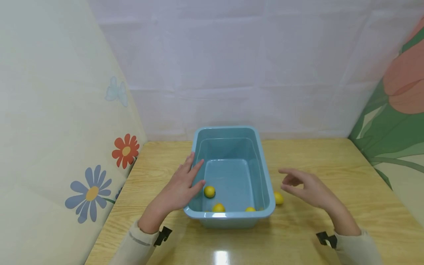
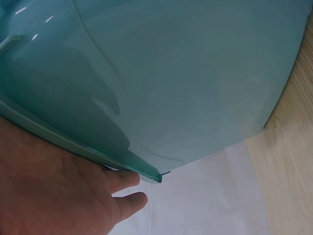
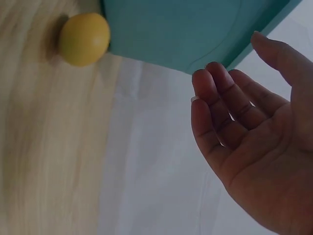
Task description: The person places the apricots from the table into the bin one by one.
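A blue plastic tub [image 1: 228, 215] stands on the table, with several yellow, lemon-like fruits inside, among them one fruit [image 1: 209, 191] near its left wall. My left hand [image 1: 177, 187] rests on the tub's left rim, fingers spread; the left wrist view shows its palm side [image 2: 58, 191] against the outside of the rim. To the right of the tub, my right hand [image 1: 308, 187] hovers above the table with loosely bent fingers and holds nothing. Below and left of it, another yellow fruit [image 1: 278, 198] lies against the tub's outer right side, also plain in the right wrist view [image 3: 84, 39].
The wooden table [image 1: 331, 162] reaches back to a white cloth wall [image 1: 225, 73]. A flowered panel [image 1: 59, 140] borders the left side, and a panel with a large tulip print [image 1: 397, 132] borders the right.
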Action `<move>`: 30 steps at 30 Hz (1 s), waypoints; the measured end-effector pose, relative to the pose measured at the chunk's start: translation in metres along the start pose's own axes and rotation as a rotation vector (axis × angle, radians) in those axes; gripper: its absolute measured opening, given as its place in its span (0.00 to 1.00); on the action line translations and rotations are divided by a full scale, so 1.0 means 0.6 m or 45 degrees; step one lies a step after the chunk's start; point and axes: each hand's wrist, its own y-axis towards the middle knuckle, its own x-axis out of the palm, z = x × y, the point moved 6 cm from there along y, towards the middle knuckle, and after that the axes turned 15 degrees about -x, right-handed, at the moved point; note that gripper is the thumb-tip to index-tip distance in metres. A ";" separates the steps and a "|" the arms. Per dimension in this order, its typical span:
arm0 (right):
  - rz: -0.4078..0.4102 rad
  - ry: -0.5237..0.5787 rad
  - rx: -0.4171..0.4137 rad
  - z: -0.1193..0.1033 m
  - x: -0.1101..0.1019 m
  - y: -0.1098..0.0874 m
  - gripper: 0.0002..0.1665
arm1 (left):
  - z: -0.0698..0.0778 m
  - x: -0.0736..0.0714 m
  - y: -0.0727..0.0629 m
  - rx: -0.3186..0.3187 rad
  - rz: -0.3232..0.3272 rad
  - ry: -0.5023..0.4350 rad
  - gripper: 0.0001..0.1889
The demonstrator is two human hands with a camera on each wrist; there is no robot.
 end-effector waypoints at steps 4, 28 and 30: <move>-0.004 0.022 -0.027 0.009 0.009 -0.006 0.26 | 0.000 0.000 0.000 0.002 0.002 -0.001 0.36; -0.111 0.092 0.085 0.057 0.042 -0.022 0.29 | -0.003 0.002 0.001 0.000 0.008 -0.003 0.36; -0.124 0.100 0.091 0.059 0.044 -0.023 0.30 | -0.003 0.002 0.001 0.001 0.009 -0.001 0.36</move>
